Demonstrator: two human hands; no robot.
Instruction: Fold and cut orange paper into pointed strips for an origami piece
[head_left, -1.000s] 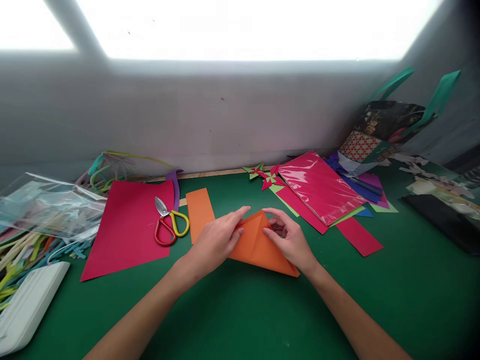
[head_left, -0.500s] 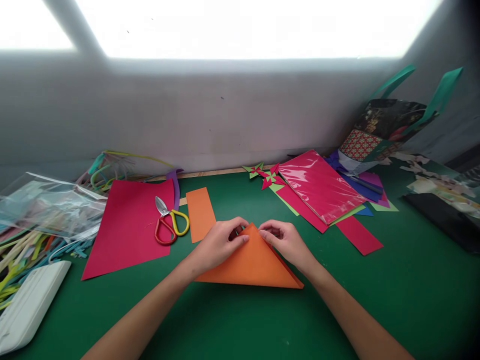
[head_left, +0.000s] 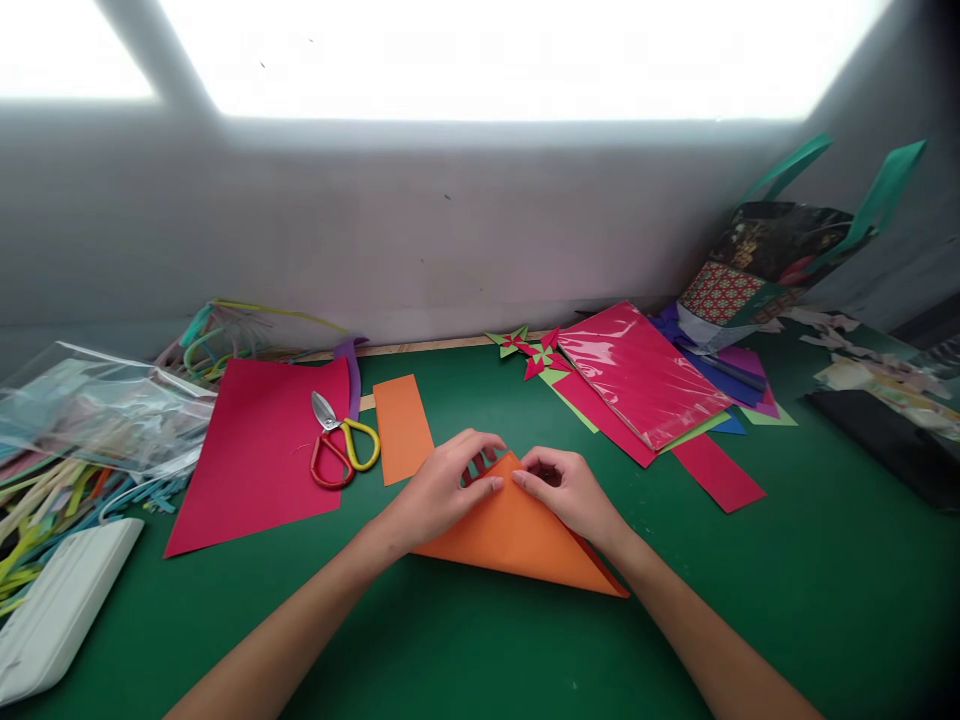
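An orange sheet of paper [head_left: 517,530], folded into a triangle, has its peak pointing away from me and its long edge toward me. My left hand [head_left: 454,485] grips it near the peak, thumb on top and fingers curled behind the left edge. On the other side, my right hand [head_left: 570,490] pinches the paper just below the peak, its thumb lying on the front face. The right edge shows parted layers. Left of the triangle lies an orange paper strip [head_left: 403,430]. Scissors [head_left: 334,440] with one red and one yellow handle rest on a red sheet [head_left: 259,460].
Red and green folded paper stars [head_left: 541,353] lie by the wall, beside a wrapped pack of red paper [head_left: 645,375]. A patterned bag [head_left: 772,260] stands at the back right. On the left are clear plastic bags [head_left: 105,410], colourful strips and a white device [head_left: 67,600].
The orange triangle has turned slightly clockwise, its right corner coming nearer to me. My right thumb has moved further onto the paper near the peak.
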